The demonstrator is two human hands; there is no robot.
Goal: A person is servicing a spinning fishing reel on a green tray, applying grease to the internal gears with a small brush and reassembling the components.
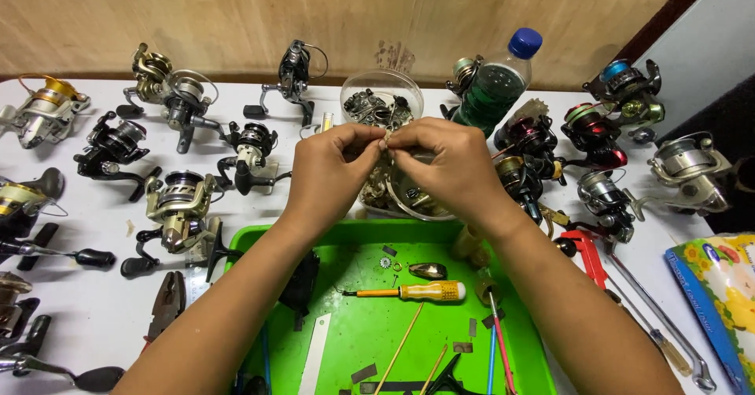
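Your left hand (330, 171) and right hand (444, 167) meet fingertip to fingertip, both pinched narrow on one tiny part (385, 138), above the tub (382, 100) near the tabletop's far edge.

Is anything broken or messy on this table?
Nothing looks broken. Small loose parts lie scattered in the green tray near a yellow screwdriver. Both hands, left and right, pinch something tiny above a clear tub of parts.
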